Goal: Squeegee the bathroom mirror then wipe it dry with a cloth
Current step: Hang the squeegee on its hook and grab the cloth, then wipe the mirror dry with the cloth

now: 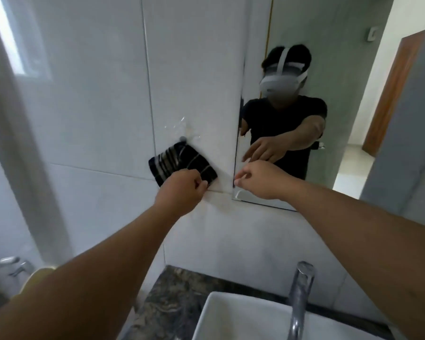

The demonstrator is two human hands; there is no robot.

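Observation:
A dark cloth with pale stripes (179, 161) hangs from a small hook on the white tiled wall, left of the mirror (344, 77). My left hand (182, 191) pinches the cloth's lower right corner. My right hand (260, 181) hovers at the mirror's lower left corner, fingers apart and holding nothing. A white bar-shaped thing (245, 194), perhaps the squeegee, lies along the mirror's bottom edge just under that hand; I cannot tell what it is. The mirror reflects a person in a black shirt with a headset.
A white basin (231, 315) and a chrome tap (301, 298) sit below on a dark marble counter (172, 290). Another chrome fitting (12, 263) is at the far left. A grey wall edge (402, 143) stands right of the mirror.

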